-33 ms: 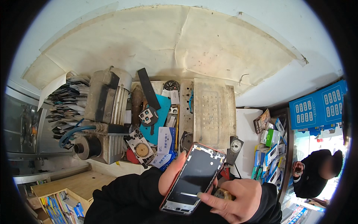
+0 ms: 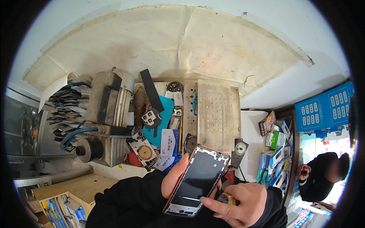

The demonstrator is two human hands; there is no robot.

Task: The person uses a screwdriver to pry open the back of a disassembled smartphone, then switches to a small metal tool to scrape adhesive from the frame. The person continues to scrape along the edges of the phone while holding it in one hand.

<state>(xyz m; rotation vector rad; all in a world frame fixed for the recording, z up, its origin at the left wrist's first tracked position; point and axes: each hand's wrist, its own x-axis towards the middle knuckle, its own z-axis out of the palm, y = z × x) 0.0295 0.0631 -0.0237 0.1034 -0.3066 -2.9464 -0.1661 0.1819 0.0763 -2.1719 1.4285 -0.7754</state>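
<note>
Both hands held a red-framed phone.
The right hand curled around a small round tool, forefinger pressing the phone; the left hand gripped its left edge. Beyond them stood a perforated metal plate.

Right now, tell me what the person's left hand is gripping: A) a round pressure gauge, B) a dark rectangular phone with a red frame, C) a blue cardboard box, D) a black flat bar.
B: the left hand wraps the edge of the dark rectangular phone with a red frame, while the right hand touches its lower end with a fingertip.
</note>
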